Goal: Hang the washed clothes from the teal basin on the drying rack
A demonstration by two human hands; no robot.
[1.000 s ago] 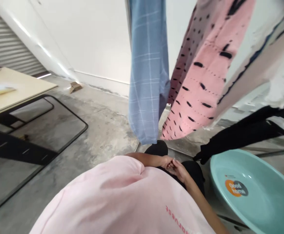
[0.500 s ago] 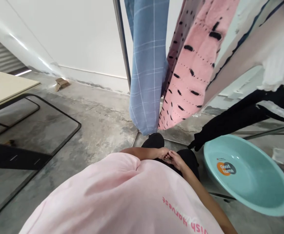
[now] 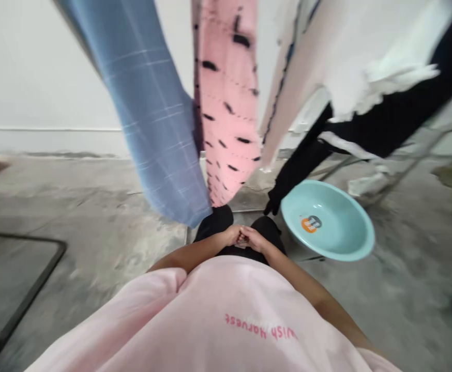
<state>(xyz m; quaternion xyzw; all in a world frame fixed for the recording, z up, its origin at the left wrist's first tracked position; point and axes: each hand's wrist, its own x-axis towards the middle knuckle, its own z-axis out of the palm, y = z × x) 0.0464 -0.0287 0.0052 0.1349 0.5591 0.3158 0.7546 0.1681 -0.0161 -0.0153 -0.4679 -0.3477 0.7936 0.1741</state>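
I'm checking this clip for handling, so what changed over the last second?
The view swung right: the table left the frame and the teal basin shifted left in view. Nothing was taken or let go: the left hand and right hand stay clasped at the waist, and the blue checked cloth and pink spotted cloth still hang there.

The single head-worn camera is looking forward and steeply down from just above the person's pink sweatshirt [image 3: 210, 310], sitting very near the hands [image 3: 241, 236]. It is facing a white wall [image 3: 35, 77] across a concrete floor [image 3: 74, 206], while a hanging blue checked cloth [image 3: 152, 119] is crossing the upper frame close by.
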